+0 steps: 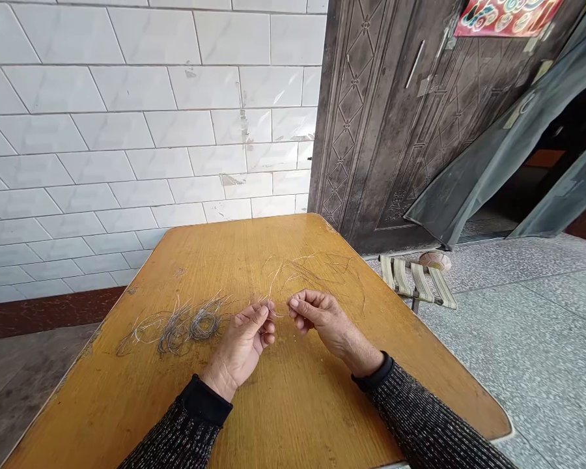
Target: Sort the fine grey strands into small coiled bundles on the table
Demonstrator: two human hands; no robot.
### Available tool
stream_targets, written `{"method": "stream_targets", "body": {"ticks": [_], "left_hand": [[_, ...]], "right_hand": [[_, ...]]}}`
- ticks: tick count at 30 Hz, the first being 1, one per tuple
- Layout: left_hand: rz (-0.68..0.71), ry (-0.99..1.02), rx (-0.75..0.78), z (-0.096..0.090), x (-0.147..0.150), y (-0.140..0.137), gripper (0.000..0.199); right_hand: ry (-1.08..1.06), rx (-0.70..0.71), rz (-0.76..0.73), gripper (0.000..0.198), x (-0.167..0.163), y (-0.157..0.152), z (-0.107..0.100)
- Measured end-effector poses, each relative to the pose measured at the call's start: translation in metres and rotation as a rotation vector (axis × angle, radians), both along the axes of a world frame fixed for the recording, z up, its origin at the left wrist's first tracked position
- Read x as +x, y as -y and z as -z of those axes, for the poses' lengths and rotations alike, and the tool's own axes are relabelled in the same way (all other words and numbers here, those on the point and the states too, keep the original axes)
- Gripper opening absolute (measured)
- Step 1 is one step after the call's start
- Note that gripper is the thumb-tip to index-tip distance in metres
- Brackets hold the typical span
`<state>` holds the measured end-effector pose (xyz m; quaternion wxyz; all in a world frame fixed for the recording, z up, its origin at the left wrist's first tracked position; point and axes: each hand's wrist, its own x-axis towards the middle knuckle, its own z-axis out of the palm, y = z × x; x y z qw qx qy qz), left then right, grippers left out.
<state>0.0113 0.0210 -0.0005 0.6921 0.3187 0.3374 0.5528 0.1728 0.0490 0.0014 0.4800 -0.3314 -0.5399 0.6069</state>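
Between my two hands runs a thin, light-coloured wire (279, 315), bent into a small loop near the left fingers, with one end sticking up. My left hand (247, 335) pinches it between thumb and fingertips. My right hand (317, 316) is closed in a pinch at the wire's other side; the exact grip is too fine to see. Left of my left hand lie coiled bundles of thin wire (205, 324), grey and silvery, with loose ends. Beyond my hands, loose thin wires (317, 270) are spread out on the wooden table (293, 404).
A white tiled wall (127, 130) stands behind the table. At the right are a dark carved door (366, 130) and a hanging grey-green curtain (493, 156). A stool with striped webbing (420, 283) stands beside the table's right edge, near a round object (435, 260).
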Motion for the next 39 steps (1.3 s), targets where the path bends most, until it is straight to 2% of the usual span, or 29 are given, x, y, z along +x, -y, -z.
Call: {"method": "stream_targets", "body": {"ticks": [5,13,15,19,23,30,35,39], "left_hand": [[0.048,-0.019,-0.004,-0.001,0.001,0.0,0.02],[0.018,-0.061,0.004,-0.002,0.002,0.002,0.017],[-0.067,-0.085,0.016,-0.003,-0.001,0.0,0.019],[-0.337,-0.06,0.065,-0.007,-0.011,-0.009,0.021],[-0.45,-0.035,0.1,-0.01,-0.02,-0.017,0.02],[-0.475,-0.067,0.119,-0.009,-0.02,-0.017,0.02],[-0.461,-0.101,0.118,-0.006,-0.019,-0.017,0.021],[-0.458,-0.122,0.127,-0.004,-0.019,-0.019,0.022]], "right_hand": [[-0.029,-0.019,-0.013,0.032,-0.001,0.0,0.001],[0.002,-0.01,-0.009,0.032,-0.001,0.0,0.001],[0.004,-0.023,0.016,0.033,0.0,-0.001,0.0],[0.029,-0.06,0.041,0.034,0.002,-0.004,0.001],[0.074,-0.113,0.0,0.034,-0.006,-0.004,0.007],[0.24,-0.22,-0.069,0.026,-0.032,-0.004,0.02],[0.351,-0.197,-0.074,0.015,-0.033,-0.005,0.021],[0.487,-0.114,-0.017,0.016,-0.031,-0.003,0.021]]}}
